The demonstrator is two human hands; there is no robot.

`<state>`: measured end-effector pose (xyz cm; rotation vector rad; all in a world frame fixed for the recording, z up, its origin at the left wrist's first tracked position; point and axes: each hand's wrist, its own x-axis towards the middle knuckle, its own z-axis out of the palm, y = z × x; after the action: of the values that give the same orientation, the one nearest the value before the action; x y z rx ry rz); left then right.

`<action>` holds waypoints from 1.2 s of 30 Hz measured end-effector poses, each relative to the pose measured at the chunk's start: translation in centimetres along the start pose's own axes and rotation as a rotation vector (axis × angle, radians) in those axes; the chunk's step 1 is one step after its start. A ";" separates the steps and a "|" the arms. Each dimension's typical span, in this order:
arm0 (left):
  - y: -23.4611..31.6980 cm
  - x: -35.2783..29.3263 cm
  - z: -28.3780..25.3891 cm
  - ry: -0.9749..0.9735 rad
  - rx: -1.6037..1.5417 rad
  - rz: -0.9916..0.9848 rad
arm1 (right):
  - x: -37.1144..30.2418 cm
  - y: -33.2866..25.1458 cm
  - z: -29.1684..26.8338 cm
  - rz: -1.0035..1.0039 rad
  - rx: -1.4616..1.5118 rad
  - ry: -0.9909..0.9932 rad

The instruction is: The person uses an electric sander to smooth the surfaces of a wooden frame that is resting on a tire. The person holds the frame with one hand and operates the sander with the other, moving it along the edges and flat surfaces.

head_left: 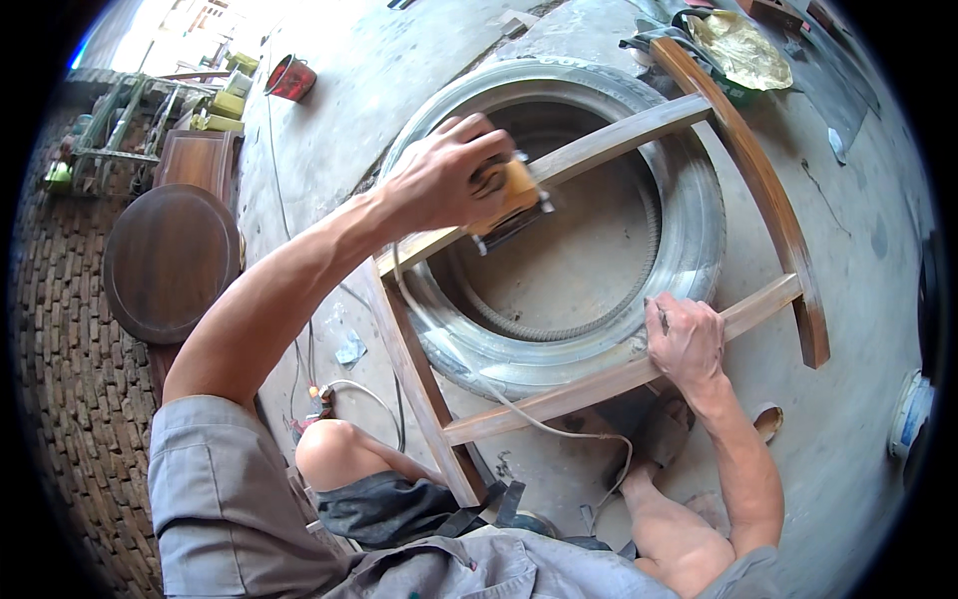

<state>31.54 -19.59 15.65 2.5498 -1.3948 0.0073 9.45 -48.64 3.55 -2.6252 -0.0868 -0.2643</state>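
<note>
My left hand is wrapped round a yellow power sander, which sits on the far rail of a wooden frame. Fingers closed, my right hand grips the near rail of the same frame. A brown curved piece joins the rails at the right, and a straighter piece joins them at the left. Under the frame lies a large grey tyre, flat on the floor. The sander's underside is partly hidden.
A pale cord crosses the near rail by my legs. At the left stand a dark round wooden seat and a brick surface. A red bucket stands far left, a white bucket at the right edge, a crumpled bag far right.
</note>
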 end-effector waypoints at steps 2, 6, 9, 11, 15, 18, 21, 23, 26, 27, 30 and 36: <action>-0.5 -2.4 -0.9 -0.024 -0.015 -0.053 | 0.1 -0.3 0.0 -0.002 0.018 0.012; -0.7 -4.3 -1.5 -0.059 -0.017 -0.143 | 0.2 -0.6 -0.1 0.017 0.022 -0.009; -0.5 -2.2 -0.7 -0.020 -0.019 -0.049 | 0.2 -0.5 0.1 0.020 0.013 -0.006; 0.0 0.2 0.0 0.001 -0.039 0.003 | 0.0 -0.4 0.3 0.023 0.005 -0.005; 0.6 5.0 1.6 0.024 -0.012 0.065 | 0.1 -0.2 0.3 0.026 -0.001 -0.021; 0.7 7.0 2.4 0.050 -0.018 0.095 | 0.1 -0.2 0.3 0.028 0.014 -0.018; 0.9 6.6 2.3 0.041 -0.012 0.084 | 0.1 -0.1 0.3 0.023 0.021 -0.008; 0.6 4.7 1.6 0.042 -0.009 0.071 | 0.0 -0.1 0.2 0.018 0.012 -0.016; 0.0 1.3 0.8 0.014 -0.031 0.009 | 0.1 0.1 0.0 0.016 -0.014 -0.031; -0.2 -0.1 0.3 0.010 -0.023 0.002 | 0.1 0.1 0.0 0.012 -0.011 -0.031; -0.6 -4.4 -1.3 -0.034 -0.024 -0.084 | 0.1 -0.1 0.0 -0.003 -0.004 -0.030; -1.8 -9.4 -2.2 -0.048 -0.039 -0.233 | 0.2 -0.3 0.0 0.012 -0.006 -0.032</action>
<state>28.16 -10.38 16.38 2.6794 -1.0933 -0.1202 9.58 -48.31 3.70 -2.6355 -0.0810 -0.2182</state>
